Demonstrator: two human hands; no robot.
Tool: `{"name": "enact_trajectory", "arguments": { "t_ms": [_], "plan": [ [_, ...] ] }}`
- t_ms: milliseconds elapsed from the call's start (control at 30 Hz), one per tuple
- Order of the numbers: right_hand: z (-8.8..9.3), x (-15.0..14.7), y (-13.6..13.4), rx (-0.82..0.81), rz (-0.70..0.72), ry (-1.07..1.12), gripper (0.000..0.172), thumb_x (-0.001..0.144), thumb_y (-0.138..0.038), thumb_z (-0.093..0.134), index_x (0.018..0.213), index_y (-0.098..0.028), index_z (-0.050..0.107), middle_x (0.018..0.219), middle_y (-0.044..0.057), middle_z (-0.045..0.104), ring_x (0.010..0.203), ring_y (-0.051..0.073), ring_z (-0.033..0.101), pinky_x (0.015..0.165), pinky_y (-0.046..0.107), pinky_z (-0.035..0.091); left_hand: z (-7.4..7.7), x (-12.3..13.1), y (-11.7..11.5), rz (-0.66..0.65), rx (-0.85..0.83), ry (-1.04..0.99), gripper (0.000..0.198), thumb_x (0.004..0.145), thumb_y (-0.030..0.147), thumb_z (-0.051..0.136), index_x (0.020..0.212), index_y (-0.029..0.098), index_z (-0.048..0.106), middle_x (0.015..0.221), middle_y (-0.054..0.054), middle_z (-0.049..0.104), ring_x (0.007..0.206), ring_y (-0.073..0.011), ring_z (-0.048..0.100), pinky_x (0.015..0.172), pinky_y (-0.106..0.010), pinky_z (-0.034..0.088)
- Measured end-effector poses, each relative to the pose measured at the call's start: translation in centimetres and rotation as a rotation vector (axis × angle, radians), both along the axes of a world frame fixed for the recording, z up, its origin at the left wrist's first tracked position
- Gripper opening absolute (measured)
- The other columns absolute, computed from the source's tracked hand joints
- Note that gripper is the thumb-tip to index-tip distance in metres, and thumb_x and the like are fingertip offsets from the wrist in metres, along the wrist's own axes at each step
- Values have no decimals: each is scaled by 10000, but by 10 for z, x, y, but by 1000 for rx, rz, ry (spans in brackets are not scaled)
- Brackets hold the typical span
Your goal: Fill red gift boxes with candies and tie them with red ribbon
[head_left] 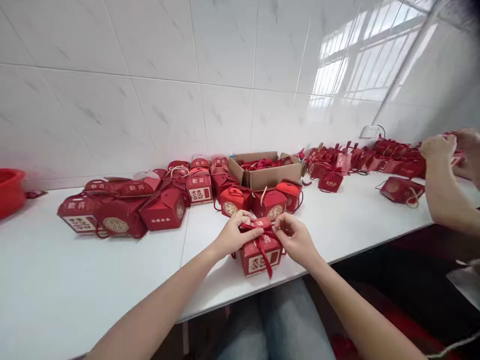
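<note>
Red box (255,261): upright on the white table (142,280), near its front edge, between both hands; pale printed panel facing the person.
Ribbon (264,255): red, over the box top, one tail hanging down across the front. Knot or loop: cannot tell, fingers cover it.
Left hand (235,235): narrow hold, thumb laid over the ribbon, fingers bent at the box top.
Right hand (297,242): fingertips drawn together at the ribbon's right part; exact grip too small to tell.
Just beyond: finished-looking red boxes (233,201), then a cardboard carton (270,176) of red pieces.
Good ribbon work (judgement): press the left thumb at the crossing, pull evenly with the right, lay the band flat.
Risk (judgement): hard tugging may dent the lid, twist the ribbon or drag the box toward the edge.
</note>
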State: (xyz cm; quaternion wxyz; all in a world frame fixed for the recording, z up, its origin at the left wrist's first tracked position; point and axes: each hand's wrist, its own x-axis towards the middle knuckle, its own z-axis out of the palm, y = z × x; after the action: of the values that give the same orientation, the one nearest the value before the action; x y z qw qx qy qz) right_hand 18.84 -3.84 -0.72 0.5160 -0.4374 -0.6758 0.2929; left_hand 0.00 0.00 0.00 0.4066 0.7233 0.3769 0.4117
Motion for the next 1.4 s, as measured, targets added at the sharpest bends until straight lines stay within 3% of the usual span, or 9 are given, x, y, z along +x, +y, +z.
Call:
{"name": "enact_trajectory", "arguments": {
  "t_ms": [500,700,933,1067,1133,1200,1233,1333,1400],
  "plan": [
    [3,-1,-2,-160,49,176,398,744,-388,653,626,-219,313,570,-78,321,494,75,302,480,219,263,-5,5,-5,6,-43,-104,488,718,430,686,499,161,344,903,-16,478,798,-133,502,835,-290,403],
    [6,-1,-1,-167,22,195,454,705,-432,676,615,-222,283,579,-55,409,556,102,353,556,248,349,-2,3,-4,-15,-47,-119,474,744,430,655,505,162,345,886,-13,445,774,-124,472,840,-294,401],
    [-1,-3,-12,-57,-42,70,392,805,-376,594,641,-225,272,642,-30,464,570,110,360,561,255,355,-1,-6,-6,-102,1,-86,463,734,343,679,509,167,314,936,-21,447,863,-144,481,891,-296,382],
    [-16,13,-16,54,-14,-117,227,857,-426,556,936,-218,509,876,35,560,718,157,497,693,303,448,-4,-11,-6,-130,26,-32,469,750,340,663,539,180,276,951,-34,452,864,-156,488,888,-315,391],
    [-26,23,-16,71,144,-161,691,749,-565,649,1307,-247,392,1228,109,501,1067,241,517,925,392,429,-6,-10,-7,-140,39,-28,455,752,353,659,551,184,287,964,-45,457,890,-173,500,895,-328,395],
    [-37,27,-18,22,314,-163,1176,563,-655,746,1473,-273,106,1476,141,263,1334,315,326,1069,464,318,-9,-6,-9,-132,68,-41,415,763,366,648,587,191,315,974,-57,474,946,-202,506,924,-350,385],
    [-42,27,-19,-8,358,-159,1273,520,-651,771,1486,-283,28,1518,141,180,1382,328,255,1095,478,283,-11,-3,-11,-118,92,-55,363,782,369,628,632,196,346,999,-65,486,987,-216,503,945,-365,374],
    [-51,25,-27,-39,306,-111,1142,625,-509,787,1480,-319,53,1506,126,205,1374,297,297,1098,458,300,-18,5,-16,-83,181,-105,212,846,368,547,935,216,428,1163,-98,478,1144,-241,450,1014,-412,309],
    [-51,33,-33,-8,254,-100,1010,660,-434,783,1457,-323,172,1464,110,268,1354,282,334,1093,431,319,-24,8,-18,-65,243,-123,364,855,378,524,1149,227,372,1262,-119,419,1223,-256,392,1038,-437,269]
  ]
}}
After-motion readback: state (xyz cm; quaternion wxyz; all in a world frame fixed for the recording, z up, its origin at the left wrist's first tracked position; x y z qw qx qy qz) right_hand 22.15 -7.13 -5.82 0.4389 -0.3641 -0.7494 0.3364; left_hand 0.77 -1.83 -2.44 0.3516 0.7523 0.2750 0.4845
